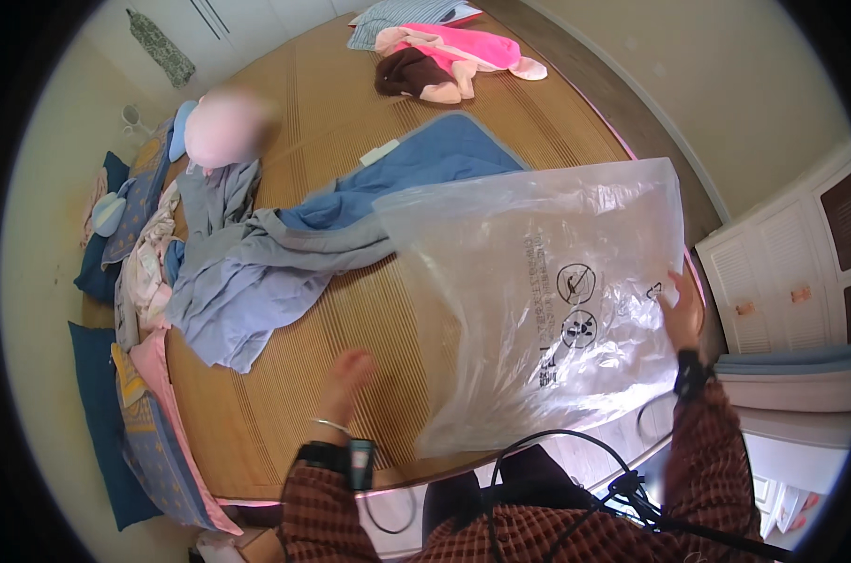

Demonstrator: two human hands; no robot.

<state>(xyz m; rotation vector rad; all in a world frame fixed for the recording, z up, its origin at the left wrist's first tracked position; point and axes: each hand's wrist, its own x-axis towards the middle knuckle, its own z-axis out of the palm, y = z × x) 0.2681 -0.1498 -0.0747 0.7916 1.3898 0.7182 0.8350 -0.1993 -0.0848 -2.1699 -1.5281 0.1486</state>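
A large clear plastic bag (500, 272) with black printed symbols lies spread over the right front part of a bed covered with a brown woven mat (256, 422). At the bag's right edge, my right hand (683, 314) rests on the plastic, thumb and forefinger apart. My left hand (352, 373) is over the mat, left of the bag and apart from it; its fingers are blurred. Beyond the left hand lies a crumpled grey-blue garment (247, 281). A blue quilted cloth (416, 174) with a white tag stretches behind the bag, which overlaps its near edge.
A rounded pale-pink shape (217, 131), partly blurred, is at the far left. A pink and brown plush cloth (453, 61) lies at the back. Pillows and bedding (153, 441) line the left side. White cabinets (773, 272) stand at the right. A black cable (575, 433) loops near my lap.
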